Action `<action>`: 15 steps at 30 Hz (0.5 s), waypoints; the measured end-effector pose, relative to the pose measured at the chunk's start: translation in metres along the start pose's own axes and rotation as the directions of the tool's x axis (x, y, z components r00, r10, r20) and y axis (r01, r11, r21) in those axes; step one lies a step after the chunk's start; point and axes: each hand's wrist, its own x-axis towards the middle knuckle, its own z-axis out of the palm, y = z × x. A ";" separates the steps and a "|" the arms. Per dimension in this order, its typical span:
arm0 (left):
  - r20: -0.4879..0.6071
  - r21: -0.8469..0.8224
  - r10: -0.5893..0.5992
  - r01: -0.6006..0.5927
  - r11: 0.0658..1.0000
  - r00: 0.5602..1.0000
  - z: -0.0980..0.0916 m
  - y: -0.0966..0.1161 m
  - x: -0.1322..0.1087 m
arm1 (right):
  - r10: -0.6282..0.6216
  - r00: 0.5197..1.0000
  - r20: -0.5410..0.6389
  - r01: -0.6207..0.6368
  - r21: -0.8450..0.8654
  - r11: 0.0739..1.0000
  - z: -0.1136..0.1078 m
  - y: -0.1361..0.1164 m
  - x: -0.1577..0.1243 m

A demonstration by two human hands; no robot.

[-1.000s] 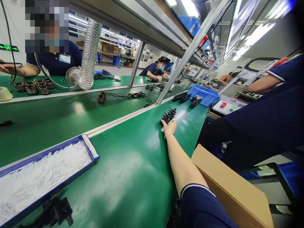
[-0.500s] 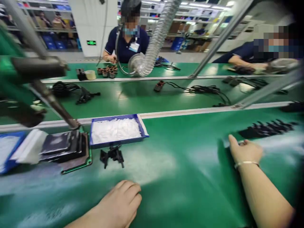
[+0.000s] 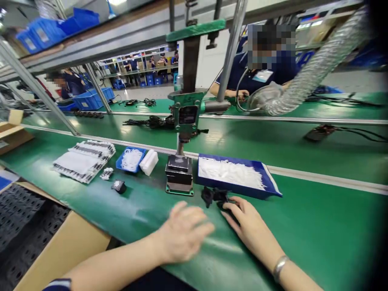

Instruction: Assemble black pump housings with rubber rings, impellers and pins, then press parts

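Note:
Black plastic parts lie in a small group in front of a blue tray full of thin white strips. My right hand, with a silver bangle on the wrist, has its thumb and fingers closed around one of these parts at the group's near edge; the fingers hide much of it. To its left my left hand hovers over the green bench, slightly blurred, with its fingers loosely apart and nothing visible in them. Behind the left hand stands a press over a black block.
Left of the press are a white block, a small blue bin of white pieces, a round black part and stacked white sheets. A carton with black trays stands at lower left. A co-worker sits opposite.
The view has swung left, bringing the press to the middle. My right hand has come from the far right row of black parts to the group by the blue tray. My left hand's fingers have spread.

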 end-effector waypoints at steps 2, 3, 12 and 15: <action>-0.001 0.142 -0.358 0.354 0.924 0.934 -0.039 -0.037 -0.030 | 0.020 0.999 0.045 -0.022 0.032 0.999 -0.003 0.008 0.001; 0.004 0.209 -0.484 0.472 0.856 0.875 -0.058 -0.058 -0.045 | 0.059 0.996 0.066 -0.064 0.066 0.996 -0.007 0.011 -0.002; 0.225 0.127 -0.559 0.544 0.829 0.798 -0.125 -0.158 -0.107 | 0.216 0.812 0.543 -0.495 0.442 0.749 -0.029 -0.013 0.005; 0.271 0.018 -0.500 0.515 0.857 0.823 -0.105 -0.141 -0.092 | 0.213 0.875 0.434 -0.394 0.385 0.834 -0.021 -0.029 0.012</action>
